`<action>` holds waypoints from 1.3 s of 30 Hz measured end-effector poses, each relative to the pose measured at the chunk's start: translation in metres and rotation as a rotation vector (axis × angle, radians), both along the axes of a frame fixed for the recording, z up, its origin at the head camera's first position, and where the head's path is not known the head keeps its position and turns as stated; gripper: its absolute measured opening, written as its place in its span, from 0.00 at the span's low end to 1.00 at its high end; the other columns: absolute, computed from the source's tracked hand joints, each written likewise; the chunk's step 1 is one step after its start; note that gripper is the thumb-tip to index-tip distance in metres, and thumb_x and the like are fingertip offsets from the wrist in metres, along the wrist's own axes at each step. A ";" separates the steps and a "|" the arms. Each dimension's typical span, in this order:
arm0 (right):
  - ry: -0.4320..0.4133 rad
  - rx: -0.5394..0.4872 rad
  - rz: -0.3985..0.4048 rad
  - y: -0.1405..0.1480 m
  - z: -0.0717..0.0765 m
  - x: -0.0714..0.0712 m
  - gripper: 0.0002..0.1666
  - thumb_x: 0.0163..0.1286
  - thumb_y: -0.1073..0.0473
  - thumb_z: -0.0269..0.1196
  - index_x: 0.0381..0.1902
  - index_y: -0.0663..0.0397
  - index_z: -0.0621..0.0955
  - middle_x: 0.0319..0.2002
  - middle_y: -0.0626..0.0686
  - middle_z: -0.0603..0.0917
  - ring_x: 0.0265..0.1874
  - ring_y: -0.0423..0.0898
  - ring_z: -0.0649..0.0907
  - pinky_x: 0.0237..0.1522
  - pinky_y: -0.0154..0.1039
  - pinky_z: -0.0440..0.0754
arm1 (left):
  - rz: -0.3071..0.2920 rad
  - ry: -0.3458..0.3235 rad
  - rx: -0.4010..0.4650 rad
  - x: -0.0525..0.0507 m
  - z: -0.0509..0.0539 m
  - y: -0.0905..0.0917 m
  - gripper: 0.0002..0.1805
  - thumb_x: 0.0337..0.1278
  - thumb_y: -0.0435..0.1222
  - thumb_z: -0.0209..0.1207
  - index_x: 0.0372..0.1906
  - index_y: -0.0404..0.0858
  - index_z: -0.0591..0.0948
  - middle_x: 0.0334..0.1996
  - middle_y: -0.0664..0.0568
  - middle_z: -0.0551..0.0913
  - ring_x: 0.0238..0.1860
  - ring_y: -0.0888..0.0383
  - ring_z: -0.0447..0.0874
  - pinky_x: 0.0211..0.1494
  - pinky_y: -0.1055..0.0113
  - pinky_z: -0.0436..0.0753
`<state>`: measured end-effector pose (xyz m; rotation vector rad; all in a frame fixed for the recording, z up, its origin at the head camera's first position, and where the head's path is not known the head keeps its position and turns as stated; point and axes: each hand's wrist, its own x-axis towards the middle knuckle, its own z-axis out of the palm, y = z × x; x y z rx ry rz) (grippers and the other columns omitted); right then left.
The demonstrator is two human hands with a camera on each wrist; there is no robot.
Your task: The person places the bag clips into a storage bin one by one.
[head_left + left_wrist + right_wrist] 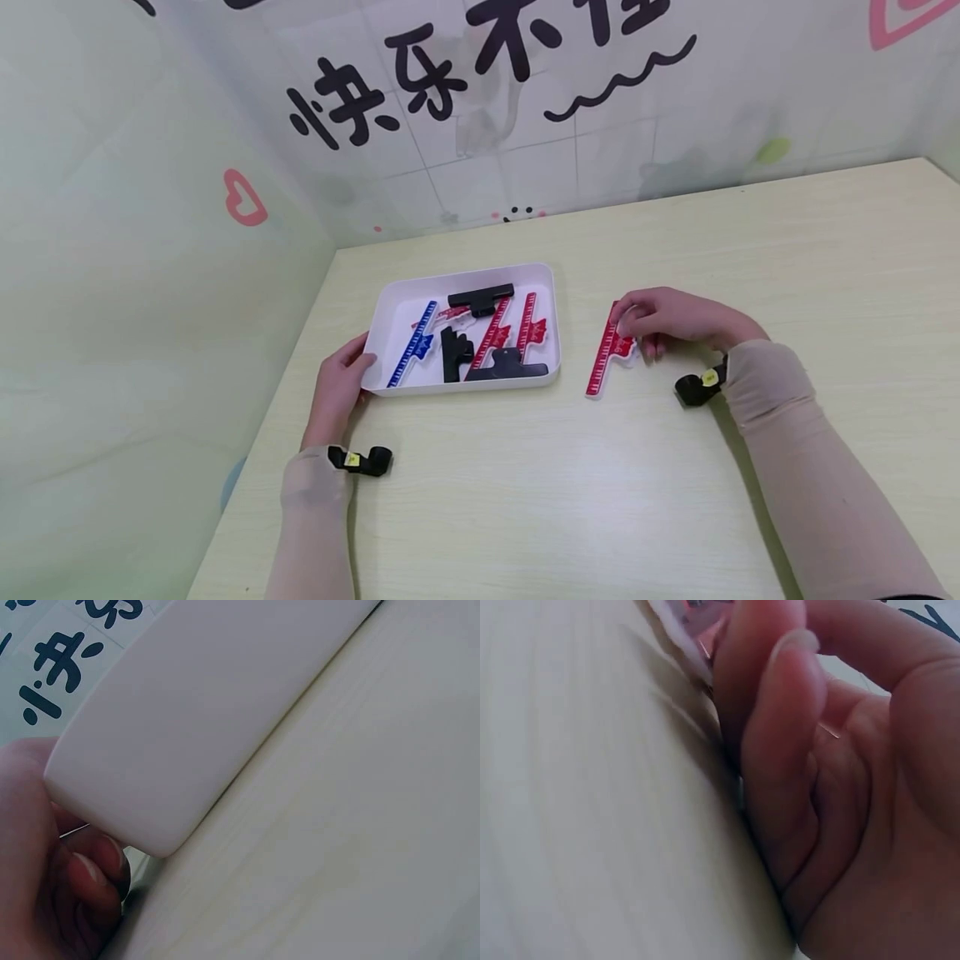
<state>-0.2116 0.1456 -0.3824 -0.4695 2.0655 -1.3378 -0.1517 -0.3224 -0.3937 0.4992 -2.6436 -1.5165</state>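
Observation:
A white tray [389,327] stands on the table, and my left hand [335,390] grips its near left corner, thumb at the rim. In the left wrist view, curled fingers [96,879] show below the tray's wall [187,720]. To the right of the tray, a red ruler-edged clip [600,367] lies on the table. My right hand [678,317] pinches this clip near its upper end and star-shaped handle. In the right wrist view the fingers [784,742] are bent close to the tabletop and mostly hide the clip.
Inside the tray lie a blue ruler clip [412,343], several red ruler clips [532,327] and black clips [481,297]. The pale wooden table [525,492] extends to a printed wall cloth [510,175] behind and at the left.

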 end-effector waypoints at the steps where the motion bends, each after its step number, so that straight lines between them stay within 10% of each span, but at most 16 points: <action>1: 0.011 0.002 -0.009 0.000 0.000 0.000 0.17 0.62 0.56 0.58 0.48 0.55 0.72 0.29 0.60 0.77 0.18 0.49 0.75 0.24 0.41 0.77 | -0.001 0.001 0.002 0.000 0.000 0.000 0.23 0.57 0.43 0.51 0.60 0.56 0.69 0.50 0.54 0.73 0.19 0.59 0.67 0.17 0.72 0.67; 29: 0.028 -0.030 -0.235 -0.002 0.000 0.000 0.21 0.63 0.51 0.57 0.48 0.58 0.71 0.28 0.60 0.78 0.22 0.49 0.78 0.27 0.39 0.78 | -0.011 0.003 0.029 0.000 0.001 0.001 0.23 0.58 0.43 0.51 0.61 0.56 0.69 0.50 0.54 0.73 0.21 0.58 0.70 0.18 0.71 0.69; 39: 0.036 0.172 -0.255 -0.002 0.004 0.000 0.26 0.60 0.40 0.57 0.35 0.61 0.74 0.18 0.52 0.74 0.15 0.44 0.74 0.22 0.36 0.75 | -0.002 -0.007 0.026 0.000 0.001 0.001 0.24 0.58 0.43 0.51 0.61 0.56 0.69 0.50 0.54 0.73 0.20 0.59 0.68 0.18 0.70 0.69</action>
